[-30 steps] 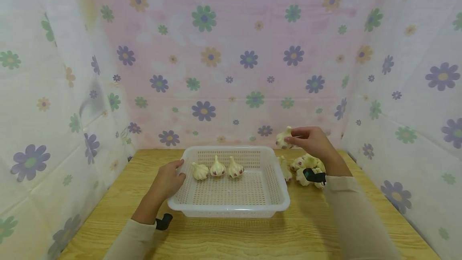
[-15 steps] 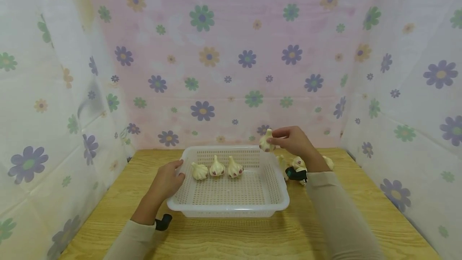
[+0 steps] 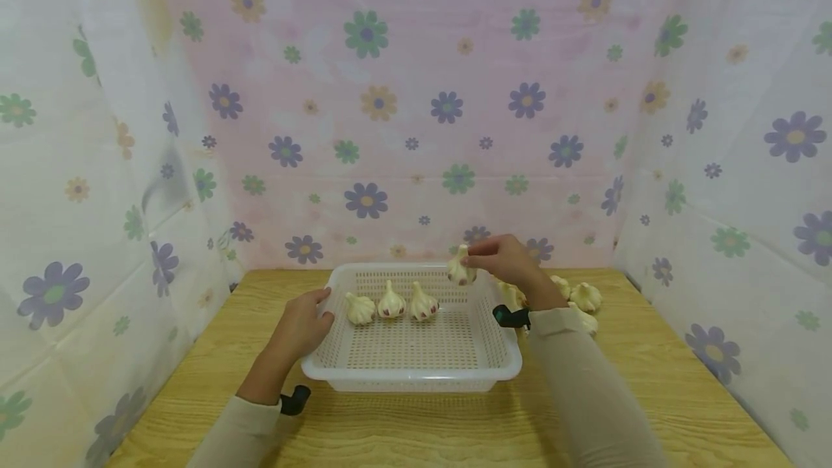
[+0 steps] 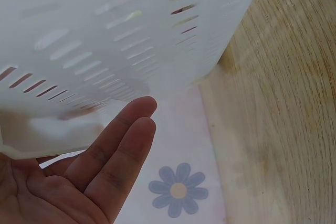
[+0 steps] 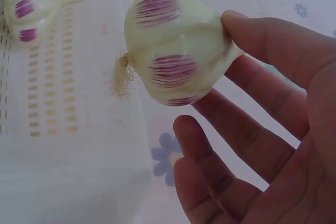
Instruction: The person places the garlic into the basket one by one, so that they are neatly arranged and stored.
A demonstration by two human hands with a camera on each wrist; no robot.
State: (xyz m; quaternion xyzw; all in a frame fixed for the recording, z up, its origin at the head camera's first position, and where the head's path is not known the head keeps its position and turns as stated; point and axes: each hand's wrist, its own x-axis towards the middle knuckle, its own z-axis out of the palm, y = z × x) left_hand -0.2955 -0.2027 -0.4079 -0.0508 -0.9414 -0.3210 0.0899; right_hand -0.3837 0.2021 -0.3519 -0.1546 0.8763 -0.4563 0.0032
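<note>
My left hand [image 3: 299, 323] holds the left rim of a white perforated plastic basket [image 3: 416, 374]. In the left wrist view, two straight fingers [image 4: 123, 156] lie along the outside of its wall. At the basket's far right corner, my right hand [image 3: 510, 262] pinches a garlic bulb [image 3: 459, 269] by its neck between thumb and fingers. The right wrist view shows this bulb's purple streaks and root tuft [image 5: 123, 77], with the lower fingers off it. Inside the basket, three garlic bulbs [image 3: 392, 302] stand in a row toward the back left.
To the basket's right, several more garlic bulbs [image 3: 586, 297] lie on the wooden table [image 3: 364, 428], partly hidden by the right wrist and sleeve. Flower-printed cloth [image 3: 416, 107] hangs behind the table and along both sides.
My right hand has carried the garlic bulb leftward from above the pile to over the basket's back right part, dropping slightly lower. The left hand and the basket have stayed in place.
</note>
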